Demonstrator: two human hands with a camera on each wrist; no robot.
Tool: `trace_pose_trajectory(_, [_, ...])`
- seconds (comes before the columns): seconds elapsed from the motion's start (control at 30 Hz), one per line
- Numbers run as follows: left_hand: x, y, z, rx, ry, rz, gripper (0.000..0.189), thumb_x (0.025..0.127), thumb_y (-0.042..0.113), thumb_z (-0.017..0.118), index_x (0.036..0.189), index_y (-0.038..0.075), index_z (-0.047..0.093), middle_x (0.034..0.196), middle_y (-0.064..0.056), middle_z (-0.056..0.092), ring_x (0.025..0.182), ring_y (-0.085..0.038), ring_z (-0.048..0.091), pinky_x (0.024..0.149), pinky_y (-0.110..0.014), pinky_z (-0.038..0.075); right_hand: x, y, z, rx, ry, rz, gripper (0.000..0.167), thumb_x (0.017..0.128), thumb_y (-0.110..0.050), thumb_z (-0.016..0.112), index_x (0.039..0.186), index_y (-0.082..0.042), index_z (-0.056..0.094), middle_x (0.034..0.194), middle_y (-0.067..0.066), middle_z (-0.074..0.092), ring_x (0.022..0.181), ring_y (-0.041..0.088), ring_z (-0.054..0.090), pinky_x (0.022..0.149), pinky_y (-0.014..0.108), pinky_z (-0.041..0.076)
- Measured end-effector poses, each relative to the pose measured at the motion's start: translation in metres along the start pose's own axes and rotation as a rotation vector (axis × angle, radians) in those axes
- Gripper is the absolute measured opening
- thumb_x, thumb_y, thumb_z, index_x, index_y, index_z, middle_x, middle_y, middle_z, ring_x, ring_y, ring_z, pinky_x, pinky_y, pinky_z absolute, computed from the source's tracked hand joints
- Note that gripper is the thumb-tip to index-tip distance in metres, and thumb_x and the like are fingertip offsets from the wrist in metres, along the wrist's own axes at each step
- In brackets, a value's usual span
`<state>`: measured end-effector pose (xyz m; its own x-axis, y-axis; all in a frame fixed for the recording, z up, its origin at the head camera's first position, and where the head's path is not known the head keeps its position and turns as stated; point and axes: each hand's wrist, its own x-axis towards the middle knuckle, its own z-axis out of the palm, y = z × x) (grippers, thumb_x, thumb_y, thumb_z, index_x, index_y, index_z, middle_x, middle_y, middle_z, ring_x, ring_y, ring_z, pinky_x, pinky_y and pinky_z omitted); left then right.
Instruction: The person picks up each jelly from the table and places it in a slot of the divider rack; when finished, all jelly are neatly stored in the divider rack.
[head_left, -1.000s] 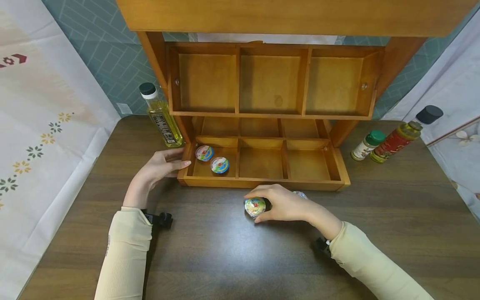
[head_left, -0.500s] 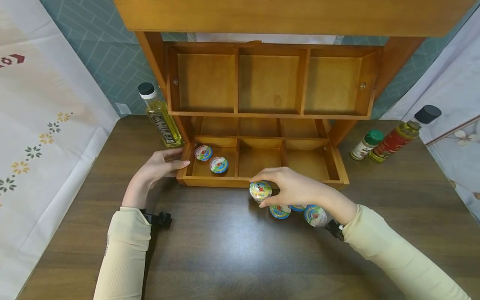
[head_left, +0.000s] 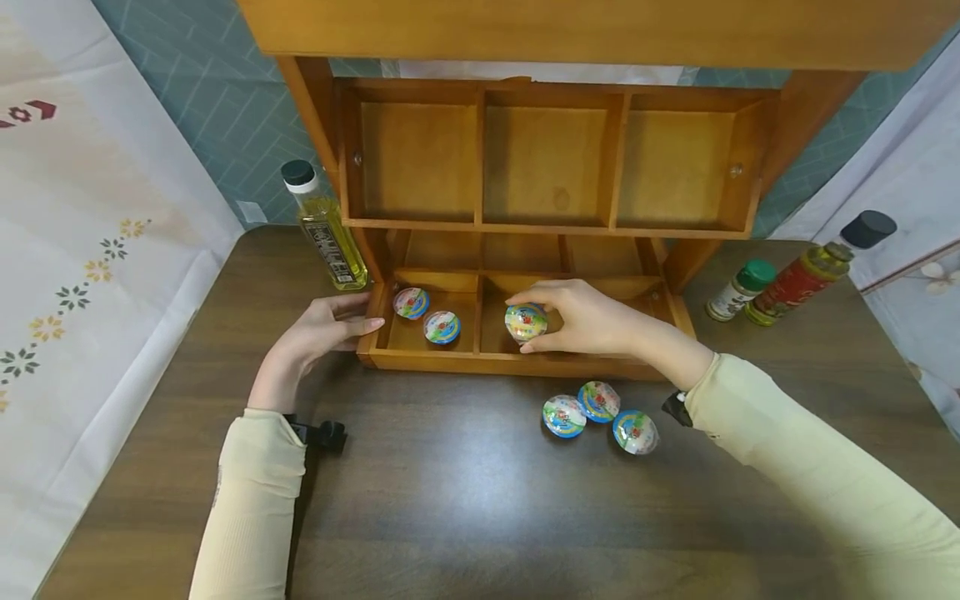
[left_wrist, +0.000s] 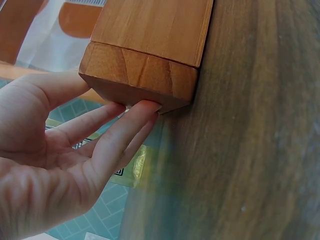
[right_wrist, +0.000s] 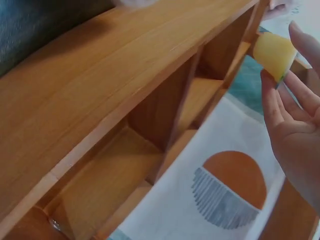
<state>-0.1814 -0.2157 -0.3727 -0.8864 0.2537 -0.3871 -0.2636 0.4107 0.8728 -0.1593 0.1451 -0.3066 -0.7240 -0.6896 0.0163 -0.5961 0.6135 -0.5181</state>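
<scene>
My right hand (head_left: 588, 321) pinches a small jelly cup (head_left: 525, 322) between thumb and fingers, over the lower middle compartment. In the right wrist view the cup (right_wrist: 274, 56) shows a yellow body tapering from its lid. My left hand (head_left: 318, 337) rests at the left front corner of the lower wooden drawer (head_left: 480, 365), thumb on the rim. The left wrist view shows extended fingertips (left_wrist: 147, 106) against its side. Two cups, one at the back (head_left: 412, 303) and one in front (head_left: 442, 327), sit in the left compartment.
Three foil-lidded cups, left (head_left: 564, 416), middle (head_left: 599, 402) and right (head_left: 636, 432), stand before the drawer. An upper three-compartment tray (head_left: 543, 227) overhangs it. An oil bottle (head_left: 330, 242) stands left; a green-capped jar (head_left: 741, 290) and a red-labelled bottle (head_left: 798, 282) stand right.
My right hand has lifted the jelly cup from the table, carrying it forward over the drawer's front edge to the middle compartment. The three table cups came into view. My left hand stayed put.
</scene>
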Motion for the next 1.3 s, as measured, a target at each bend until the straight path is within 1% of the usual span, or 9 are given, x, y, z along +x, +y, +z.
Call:
trace_pose_trajectory(0.17, [0.001, 0.002, 0.000, 0.002, 0.009, -0.001, 0.071, 0.089, 0.024, 0.065, 0.146, 0.003, 0.028, 0.145, -0.018, 0.036, 0.118, -0.031, 0.049, 0.085, -0.036, 0.052, 0.016, 0.013, 0.004, -0.003, 0.057, 0.008, 0.058, 0.076, -0.025, 0.079, 0.124, -0.001, 0.058, 0.113, 0.010, 0.062, 0.096, 0.022, 0.059, 0.083, 0.036, 0.049])
trace_pose_trajectory(0.2, [0.002, 0.002, 0.000, 0.005, 0.008, -0.001, 0.072, 0.089, 0.024, 0.065, 0.146, 0.003, 0.027, 0.146, -0.018, 0.035, 0.118, -0.031, 0.049, 0.086, -0.037, 0.052, 0.019, 0.015, 0.006, 0.002, 0.062, 0.016, 0.058, 0.075, -0.024, 0.079, 0.124, 0.000, 0.058, 0.111, 0.011, 0.062, 0.091, 0.020, 0.059, 0.078, 0.034, 0.050])
trace_pose_trajectory(0.27, [0.002, 0.002, 0.001, 0.008, 0.005, 0.001, 0.072, 0.089, 0.024, 0.065, 0.146, 0.003, 0.027, 0.146, -0.018, 0.034, 0.119, -0.031, 0.049, 0.087, -0.038, 0.051, 0.024, 0.019, 0.009, 0.016, 0.066, 0.046, 0.059, 0.075, -0.022, 0.080, 0.124, 0.001, 0.058, 0.110, 0.012, 0.063, 0.089, 0.021, 0.059, 0.076, 0.034, 0.051])
trace_pose_trajectory(0.43, [0.004, 0.003, 0.002, -0.002, 0.002, 0.000, 0.072, 0.089, 0.023, 0.065, 0.146, 0.003, 0.028, 0.146, -0.017, 0.034, 0.120, -0.031, 0.048, 0.090, -0.041, 0.049, 0.032, 0.031, 0.019, 0.035, 0.036, 0.142, 0.060, 0.076, -0.023, 0.079, 0.125, 0.001, 0.056, 0.113, 0.013, 0.062, 0.093, 0.022, 0.060, 0.079, 0.034, 0.052])
trace_pose_trajectory(0.63, [0.003, 0.003, 0.003, -0.001, -0.002, 0.000, 0.071, 0.089, 0.023, 0.065, 0.146, 0.003, 0.028, 0.147, -0.017, 0.033, 0.121, -0.031, 0.048, 0.090, -0.042, 0.049, 0.041, 0.037, 0.030, 0.004, 0.016, 0.209, 0.061, 0.075, -0.025, 0.079, 0.125, 0.001, 0.057, 0.110, 0.013, 0.063, 0.097, 0.024, 0.058, 0.084, 0.036, 0.049])
trace_pose_trajectory(0.83, [0.002, 0.003, 0.002, 0.010, 0.004, -0.004, 0.071, 0.089, 0.024, 0.065, 0.146, 0.003, 0.028, 0.146, -0.018, 0.034, 0.120, -0.032, 0.048, 0.091, -0.044, 0.048, 0.047, 0.038, 0.036, -0.023, -0.012, 0.236, 0.060, 0.077, -0.026, 0.077, 0.126, 0.002, 0.056, 0.116, 0.015, 0.062, 0.103, 0.027, 0.056, 0.090, 0.038, 0.046])
trace_pose_trajectory(1.1, [0.002, 0.002, 0.001, 0.005, 0.010, -0.003, 0.071, 0.089, 0.024, 0.065, 0.146, 0.004, 0.029, 0.145, -0.017, 0.037, 0.119, -0.031, 0.049, 0.091, -0.044, 0.048, 0.053, 0.038, 0.040, -0.009, -0.007, 0.247, 0.063, 0.079, -0.025, 0.077, 0.129, 0.003, 0.052, 0.120, 0.019, 0.059, 0.106, 0.030, 0.056, 0.092, 0.040, 0.046])
trace_pose_trajectory(1.3, [0.000, 0.000, 0.000, 0.003, 0.008, 0.007, 0.071, 0.089, 0.024, 0.065, 0.146, 0.003, 0.028, 0.146, -0.017, 0.035, 0.119, -0.031, 0.049, 0.090, -0.042, 0.049, 0.059, 0.038, 0.041, 0.019, 0.001, 0.251, 0.063, 0.079, -0.026, 0.076, 0.129, 0.003, 0.051, 0.119, 0.018, 0.059, 0.106, 0.029, 0.057, 0.091, 0.039, 0.047])
